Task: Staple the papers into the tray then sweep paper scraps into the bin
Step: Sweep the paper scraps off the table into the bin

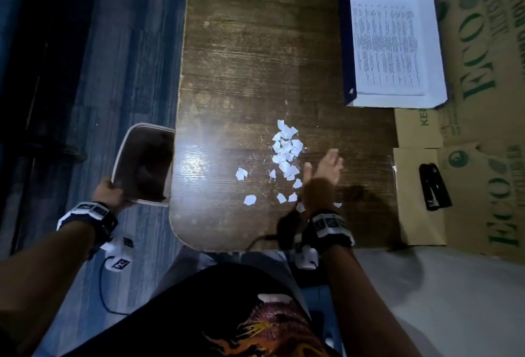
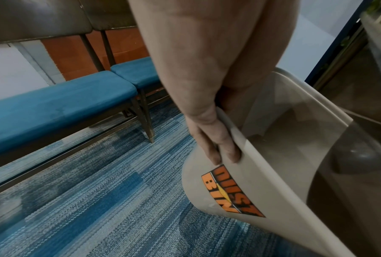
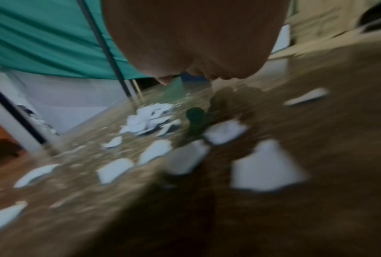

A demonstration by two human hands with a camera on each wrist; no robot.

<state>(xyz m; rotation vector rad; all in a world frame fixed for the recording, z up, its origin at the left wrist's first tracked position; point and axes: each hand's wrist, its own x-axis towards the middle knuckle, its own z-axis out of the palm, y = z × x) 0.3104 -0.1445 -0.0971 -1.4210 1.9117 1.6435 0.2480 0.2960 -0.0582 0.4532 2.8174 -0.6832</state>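
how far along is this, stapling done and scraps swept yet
Stapling looks done: printed papers lie in the tray, and the stapler sits aside on cardboard. In hand: the left hand holds the bin at the table edge, while the right hand, flat, sits beside the scraps. Left: all scraps remain on the table.

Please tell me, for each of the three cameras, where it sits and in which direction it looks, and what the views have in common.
Head: on the head, looking down at the table, paper scraps, tray, both forearms and hands.
Left wrist: along the left hand, which grips the bin rim above blue carpet.
Right wrist: low over the tabletop, along the open right hand toward blurred scraps.
Shared: head and left wrist both show the bin; head and right wrist both show the scraps.
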